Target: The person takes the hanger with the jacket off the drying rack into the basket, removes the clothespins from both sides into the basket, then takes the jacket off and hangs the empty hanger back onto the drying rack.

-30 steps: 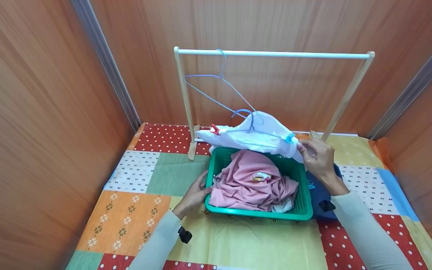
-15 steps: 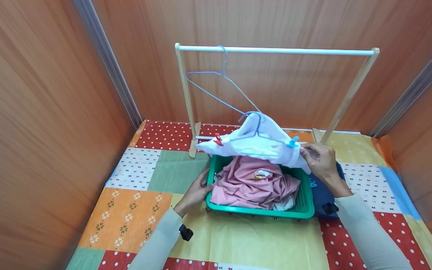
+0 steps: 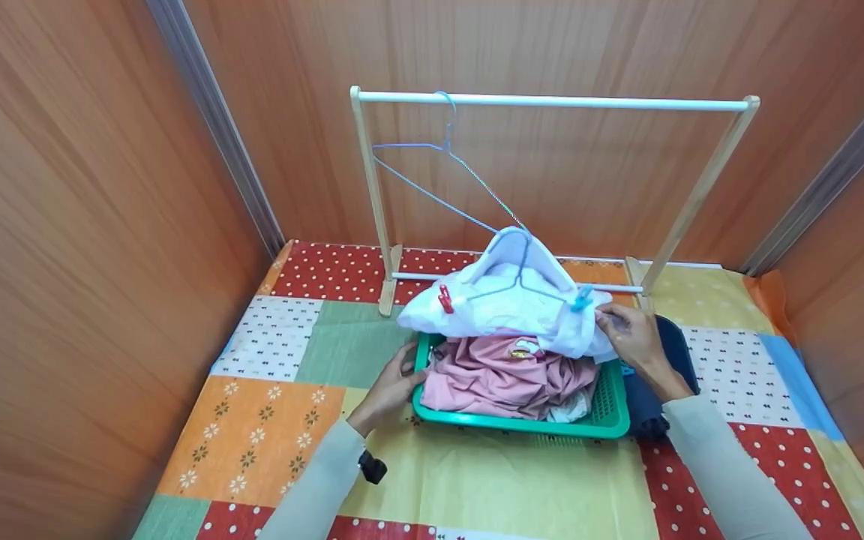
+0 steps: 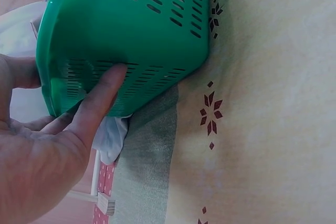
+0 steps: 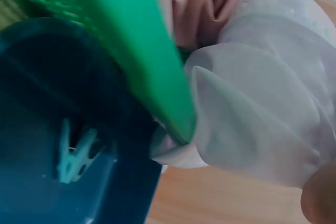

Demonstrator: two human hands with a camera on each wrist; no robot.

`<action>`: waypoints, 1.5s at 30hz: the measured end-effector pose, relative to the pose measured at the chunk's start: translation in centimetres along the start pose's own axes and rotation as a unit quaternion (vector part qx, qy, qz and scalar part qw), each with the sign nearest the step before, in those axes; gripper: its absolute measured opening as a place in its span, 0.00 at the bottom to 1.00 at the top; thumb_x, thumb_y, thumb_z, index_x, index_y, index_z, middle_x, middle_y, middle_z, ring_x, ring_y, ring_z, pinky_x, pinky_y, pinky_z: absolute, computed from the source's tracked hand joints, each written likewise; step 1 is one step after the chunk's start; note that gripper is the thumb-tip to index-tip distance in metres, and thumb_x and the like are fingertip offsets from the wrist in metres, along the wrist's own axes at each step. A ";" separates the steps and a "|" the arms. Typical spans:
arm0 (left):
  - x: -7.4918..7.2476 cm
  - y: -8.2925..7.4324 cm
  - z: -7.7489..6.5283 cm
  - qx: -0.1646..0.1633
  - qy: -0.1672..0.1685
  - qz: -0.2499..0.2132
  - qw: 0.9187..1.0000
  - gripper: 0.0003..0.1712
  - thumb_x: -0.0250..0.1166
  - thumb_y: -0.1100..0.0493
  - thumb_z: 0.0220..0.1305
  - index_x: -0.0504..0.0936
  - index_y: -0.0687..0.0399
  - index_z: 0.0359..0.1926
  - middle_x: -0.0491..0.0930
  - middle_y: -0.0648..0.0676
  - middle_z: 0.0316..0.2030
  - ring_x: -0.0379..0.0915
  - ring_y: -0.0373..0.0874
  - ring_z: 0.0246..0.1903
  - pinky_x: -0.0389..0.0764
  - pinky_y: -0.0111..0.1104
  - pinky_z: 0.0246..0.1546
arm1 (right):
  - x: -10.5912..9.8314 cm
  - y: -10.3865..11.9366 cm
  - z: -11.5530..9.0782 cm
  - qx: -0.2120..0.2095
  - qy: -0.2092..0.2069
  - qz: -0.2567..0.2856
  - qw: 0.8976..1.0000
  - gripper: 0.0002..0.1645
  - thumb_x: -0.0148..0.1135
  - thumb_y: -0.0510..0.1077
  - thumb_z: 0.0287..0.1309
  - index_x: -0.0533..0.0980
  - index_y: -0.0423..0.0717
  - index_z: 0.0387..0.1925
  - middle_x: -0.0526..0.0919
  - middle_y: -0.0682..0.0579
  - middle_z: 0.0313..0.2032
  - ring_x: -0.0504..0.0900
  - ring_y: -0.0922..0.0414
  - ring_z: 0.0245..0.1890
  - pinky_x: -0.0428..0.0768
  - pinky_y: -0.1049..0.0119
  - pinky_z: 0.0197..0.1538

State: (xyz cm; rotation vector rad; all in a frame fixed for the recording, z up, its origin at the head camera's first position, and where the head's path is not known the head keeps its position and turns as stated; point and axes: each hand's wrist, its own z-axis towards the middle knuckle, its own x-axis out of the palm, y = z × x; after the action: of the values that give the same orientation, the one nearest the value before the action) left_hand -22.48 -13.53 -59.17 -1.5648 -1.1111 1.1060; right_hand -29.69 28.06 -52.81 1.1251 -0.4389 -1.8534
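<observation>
My right hand (image 3: 631, 337) pinches the right edge of a white garment (image 3: 439, 311). A red clothespin (image 3: 445, 299) and a light blue clothespin (image 3: 582, 298) clip the garment to a blue wire hanger (image 3: 524, 262). The garment overlaps the back of a green plastic basket (image 3: 522, 425), which holds a crumpled pink garment (image 3: 484, 382) with a printed patch. With my left hand (image 3: 387, 390) I grip the basket's left side, thumb over the rim. A finger lies along the slotted outer wall (image 4: 121, 19) in the left wrist view.
Behind the basket stands a wooden drying rack (image 3: 552, 101), with another blue hanger (image 3: 448, 139) on its bar. Right of the basket sits a dark blue tray (image 3: 676, 345), and a clothespin (image 5: 76, 156) lies in it. Wooden panels (image 3: 87, 225) enclose the patchwork cloth (image 3: 267, 442).
My right hand has drawn the white garment and its hanger down and toward me, over the back of the basket. The left hand stays on the basket's side.
</observation>
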 end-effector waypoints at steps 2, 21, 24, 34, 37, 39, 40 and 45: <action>0.0 0.1 0.0 -0.004 -0.001 -0.005 1.000 0.37 0.55 0.58 0.73 0.50 0.48 0.77 0.63 0.65 0.70 0.65 0.59 0.67 0.71 0.53 0.63 | 0.2 -0.5 -0.3 -0.006 0.012 -0.004 1.000 0.06 0.63 0.36 0.62 0.84 0.38 0.36 0.89 0.45 0.35 0.80 0.73 0.38 0.70 0.88 0.46; 0.2 0.6 -0.2 -0.014 -0.009 -0.011 1.000 0.31 0.54 0.55 0.74 0.59 0.62 0.72 0.68 0.64 0.68 0.67 0.56 0.67 0.72 0.48 0.64 | 1.4 -2.6 -2.3 -0.039 0.034 -0.007 0.999 0.06 0.66 0.31 0.56 0.84 0.39 0.37 0.89 0.45 0.36 0.84 0.64 0.40 0.70 0.89 0.46; -0.1 0.6 -0.3 -0.007 -0.009 -0.005 1.000 0.32 0.54 0.54 0.74 0.59 0.63 0.72 0.70 0.65 0.66 0.68 0.56 0.66 0.72 0.48 0.64 | 1.6 -2.8 -2.5 -0.034 0.034 -0.008 0.999 0.06 0.66 0.31 0.56 0.84 0.40 0.37 0.89 0.44 0.36 0.83 0.67 0.41 0.70 0.89 0.46; -2.2 -2.6 -0.8 0.089 -0.195 0.060 0.975 0.30 0.60 0.54 0.70 0.66 0.56 0.69 0.71 0.61 0.66 0.67 0.57 0.66 0.71 0.51 0.64 | 1.8 -2.8 -2.7 -0.013 0.041 0.000 0.999 0.08 0.66 0.31 0.57 0.85 0.40 0.38 0.89 0.45 0.38 0.83 0.67 0.43 0.70 0.89 0.47; -2.4 -3.7 -0.6 0.164 -0.200 0.110 0.960 0.28 0.61 0.58 0.69 0.69 0.55 0.68 0.72 0.60 0.65 0.67 0.54 0.67 0.68 0.51 0.67 | 1.7 -2.7 -2.7 -0.004 0.045 -0.002 0.999 0.08 0.66 0.32 0.58 0.85 0.41 0.38 0.89 0.46 0.39 0.83 0.67 0.43 0.70 0.89 0.47; -2.1 -4.3 -0.2 0.198 -0.191 0.152 0.949 0.28 0.62 0.58 0.68 0.71 0.54 0.67 0.74 0.58 0.65 0.68 0.51 0.67 0.68 0.50 0.67 | 1.6 -2.6 -2.7 0.004 0.049 -0.001 0.999 0.07 0.66 0.33 0.58 0.85 0.41 0.39 0.89 0.46 0.39 0.83 0.67 0.43 0.70 0.89 0.47; -1.9 -4.6 -0.1 0.208 -0.186 0.172 0.945 0.27 0.62 0.58 0.69 0.72 0.54 0.67 0.74 0.58 0.65 0.68 0.51 0.66 0.69 0.49 0.66 | 1.5 -2.6 -2.7 0.007 0.050 0.000 0.999 0.07 0.66 0.33 0.58 0.85 0.41 0.39 0.89 0.46 0.39 0.83 0.66 0.43 0.70 0.89 0.46; -0.9 -5.7 0.9 0.230 -0.160 0.272 0.921 0.24 0.61 0.54 0.70 0.74 0.51 0.66 0.76 0.55 0.63 0.70 0.51 0.65 0.72 0.47 0.64 | 1.2 -2.6 -2.5 0.023 0.054 0.006 0.998 0.07 0.66 0.34 0.58 0.85 0.40 0.39 0.89 0.45 0.38 0.84 0.65 0.40 0.71 0.88 0.44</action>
State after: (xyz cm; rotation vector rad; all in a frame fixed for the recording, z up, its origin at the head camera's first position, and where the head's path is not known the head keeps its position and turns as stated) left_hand -24.47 -13.11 -53.73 -1.3620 -0.5400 1.8970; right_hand -29.17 28.82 -56.52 1.2443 -0.4263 -1.7706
